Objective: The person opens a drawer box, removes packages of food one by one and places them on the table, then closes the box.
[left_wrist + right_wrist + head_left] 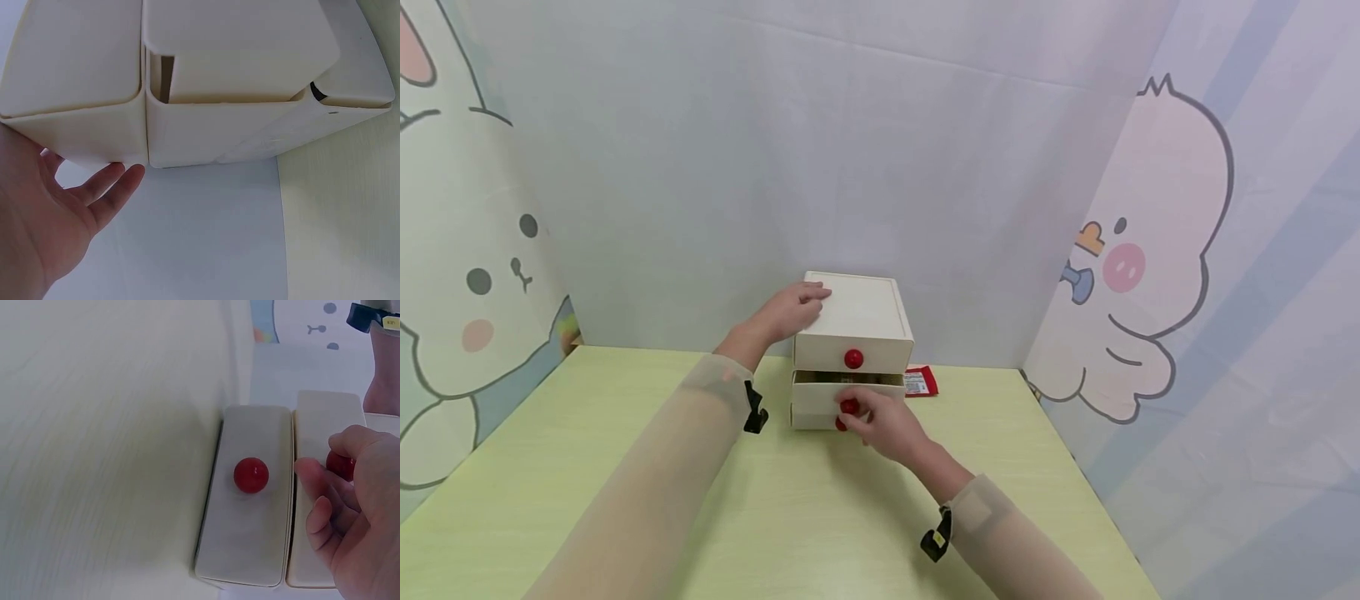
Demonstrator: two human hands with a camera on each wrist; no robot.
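Note:
A small cream cabinet (861,304) with three stacked drawers stands at the back of the table. Its middle drawer (812,398) is pulled partly out, leaving a dark gap along its top edge. My right hand (889,427) pinches the red round knob (340,464) of that drawer between thumb and fingers. The bottom drawer's red knob (251,475) is just below that hand. On the cabinet's upper left side rests my left hand (790,312), its fingers extended along the top box in the left wrist view. The top drawer, with its own red knob (853,358), is closed.
A red packet (928,381) with a white label lies on the table beside the cabinet's right side. The pale yellow-green table (782,533) reaches back to a light curtain (850,167) printed with cartoon animals.

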